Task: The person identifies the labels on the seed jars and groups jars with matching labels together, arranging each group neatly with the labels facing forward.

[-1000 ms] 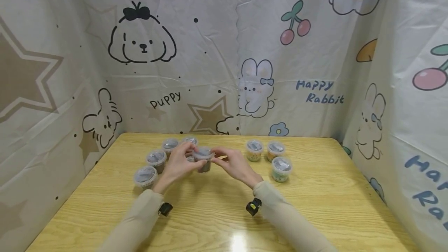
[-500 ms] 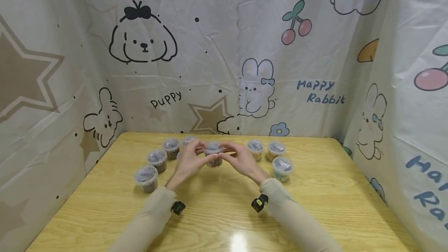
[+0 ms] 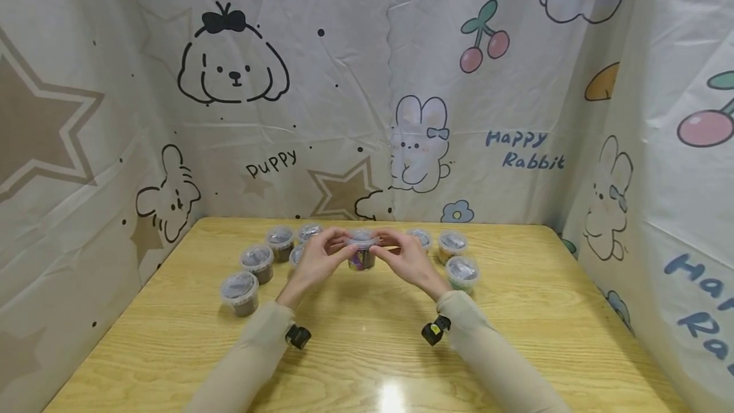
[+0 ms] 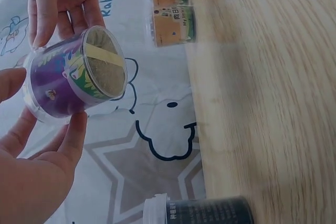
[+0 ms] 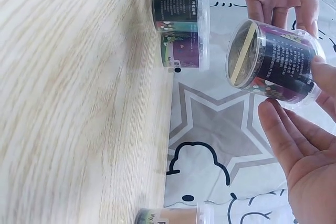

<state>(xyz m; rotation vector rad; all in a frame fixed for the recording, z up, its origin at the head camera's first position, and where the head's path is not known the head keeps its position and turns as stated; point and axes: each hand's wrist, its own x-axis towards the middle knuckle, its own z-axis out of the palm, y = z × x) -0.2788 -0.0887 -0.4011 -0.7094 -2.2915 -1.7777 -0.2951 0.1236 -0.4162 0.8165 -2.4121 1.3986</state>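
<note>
A person's two hands hold a small lidded tub in the air over a pale wooden table, a little left of the table's middle line and toward its far edge. The left hand and right hand pinch it from opposite sides, each with the thumb on the near side and fingers behind, close under the lid.

Compared with one second ago, the tub has travelled to the right, away from the left-hand group and into the gap between the two groups. Its purple printed label, barely seen then, now faces the head camera. Both forearms have shifted right with it.

The left-hand group of five tubs stands where it did; its inner tub, mostly covered by the left hand before, now shows more of its lid. On the right, three tubs also stay put, but the right hand now partly hides the back-left tub of that trio.

The left wrist view shows the held tub tilted, its clear base crossed by a pale yellow strip.
</note>
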